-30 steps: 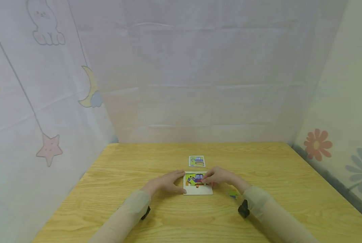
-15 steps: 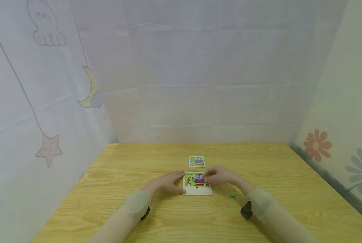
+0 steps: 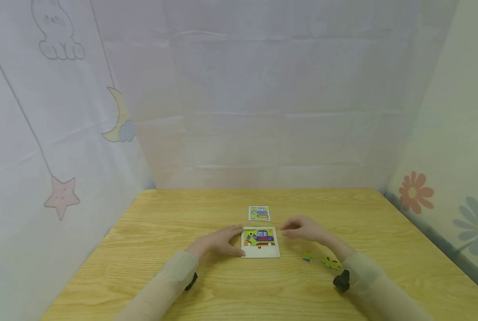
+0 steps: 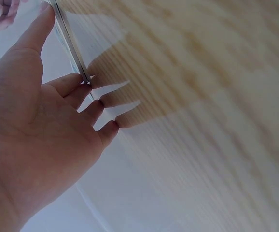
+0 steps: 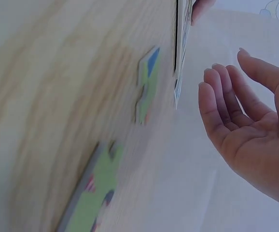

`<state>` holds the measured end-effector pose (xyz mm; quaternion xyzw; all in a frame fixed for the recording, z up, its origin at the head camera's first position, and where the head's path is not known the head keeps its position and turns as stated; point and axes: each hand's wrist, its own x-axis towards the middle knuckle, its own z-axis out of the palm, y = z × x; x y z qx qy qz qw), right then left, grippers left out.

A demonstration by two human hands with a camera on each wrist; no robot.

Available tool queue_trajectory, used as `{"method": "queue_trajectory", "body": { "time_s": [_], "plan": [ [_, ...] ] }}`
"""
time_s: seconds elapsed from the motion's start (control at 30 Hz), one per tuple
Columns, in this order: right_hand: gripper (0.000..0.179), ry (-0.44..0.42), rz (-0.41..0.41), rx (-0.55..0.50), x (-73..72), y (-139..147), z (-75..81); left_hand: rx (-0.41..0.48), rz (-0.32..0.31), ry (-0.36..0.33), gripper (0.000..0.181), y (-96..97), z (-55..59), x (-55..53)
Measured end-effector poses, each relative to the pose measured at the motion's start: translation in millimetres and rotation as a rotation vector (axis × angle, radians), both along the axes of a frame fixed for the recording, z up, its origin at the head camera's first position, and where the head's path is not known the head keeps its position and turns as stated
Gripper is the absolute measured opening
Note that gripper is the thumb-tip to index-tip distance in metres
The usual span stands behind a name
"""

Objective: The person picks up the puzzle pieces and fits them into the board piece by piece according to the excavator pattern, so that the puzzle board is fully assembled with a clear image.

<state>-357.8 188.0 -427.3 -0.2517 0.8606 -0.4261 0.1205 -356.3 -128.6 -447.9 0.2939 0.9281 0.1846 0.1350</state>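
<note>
A white-framed jigsaw puzzle board lies on the table, with a picture of a purple digger in its upper part and bare white below. My left hand rests along its left side, thumb at the near corner and fingertips at the far one; the left wrist view shows the thumb against the board's edge. Just off the board's right side is my right hand, fingers loosely bent around nothing. Two green puzzle pieces lie right of the board: a smaller piece with a blue corner and a larger piece.
Beyond the board lies a small picture card showing a similar digger. The wooden table meets a pale curtain at the back, with further printed curtains at both sides.
My right hand has drawn back to the right from the board, uncovering the right part of the picture. The larger green piece, earlier hidden by the right arm, now shows. My left hand stays put.
</note>
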Motion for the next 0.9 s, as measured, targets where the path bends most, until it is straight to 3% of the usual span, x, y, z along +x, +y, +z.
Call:
{"method": "queue_trajectory", "body": {
  "time_s": [0.57,0.9],
  "plan": [
    [0.034,0.091,-0.017,0.080,26.6,35,0.3,0.022,-0.005,0.000,0.084,-3.7,-2.3,-0.3],
    [0.032,0.038,0.046,0.033,30.5,50,-4.6,0.021,-0.021,0.005,0.084,-4.8,-2.1,-1.1]
  ]
}}
